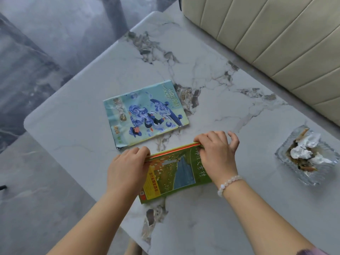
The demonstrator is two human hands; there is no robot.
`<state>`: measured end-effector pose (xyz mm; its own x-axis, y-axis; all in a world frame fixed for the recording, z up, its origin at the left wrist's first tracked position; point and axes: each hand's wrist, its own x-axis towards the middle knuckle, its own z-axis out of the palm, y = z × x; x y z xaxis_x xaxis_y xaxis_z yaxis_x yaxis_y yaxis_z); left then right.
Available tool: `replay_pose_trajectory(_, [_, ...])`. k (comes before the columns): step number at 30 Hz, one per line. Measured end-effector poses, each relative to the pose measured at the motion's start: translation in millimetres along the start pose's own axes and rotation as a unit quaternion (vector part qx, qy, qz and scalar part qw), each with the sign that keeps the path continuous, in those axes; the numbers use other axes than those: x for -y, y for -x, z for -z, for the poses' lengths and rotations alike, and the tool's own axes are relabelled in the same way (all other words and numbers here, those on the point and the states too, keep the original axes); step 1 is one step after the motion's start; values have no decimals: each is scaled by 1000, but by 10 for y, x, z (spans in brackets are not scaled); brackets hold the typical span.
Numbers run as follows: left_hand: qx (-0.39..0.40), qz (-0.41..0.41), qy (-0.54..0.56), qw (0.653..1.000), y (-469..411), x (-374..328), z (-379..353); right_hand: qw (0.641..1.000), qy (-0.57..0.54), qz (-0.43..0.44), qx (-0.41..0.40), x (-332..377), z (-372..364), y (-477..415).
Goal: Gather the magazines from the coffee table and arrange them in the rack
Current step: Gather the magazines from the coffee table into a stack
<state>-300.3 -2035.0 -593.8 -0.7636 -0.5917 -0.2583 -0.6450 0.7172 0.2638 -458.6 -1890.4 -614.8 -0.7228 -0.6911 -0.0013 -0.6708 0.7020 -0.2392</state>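
Note:
A green magazine point(176, 172) with a river picture lies on the white marble coffee table point(92, 92), on top of another with an orange edge showing. My left hand point(127, 168) grips the far left corner of this stack. My right hand point(217, 155) grips its far right edge, with a bead bracelet on the wrist. Beyond them a teal magazine point(145, 112) with a blue figure on the cover lies flat and apart from both hands. No rack is in view.
A glass ashtray point(307, 155) with crumpled white tissue sits at the table's right side. A cream ribbed sofa point(276, 34) borders the table at the upper right. Grey marble floor point(36, 52) lies to the left, past the table's rounded edge.

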Motion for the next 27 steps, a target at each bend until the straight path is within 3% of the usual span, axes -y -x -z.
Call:
replay_pose_trajectory(17, [-14, 12, 44, 999, -1716, 1141, 111, 1000, -2, 13, -17, 835, -756, -1790])
replay_pose_trajectory(23, [34, 31, 39, 998, -2036, 1387, -208, 999, -23, 23, 5, 912, -1115, -2047])
replay_pose_trajectory(27, [11, 27, 18, 999, -2076, 1382, -217, 1000, -13, 17, 10, 888, -1164, -2071])
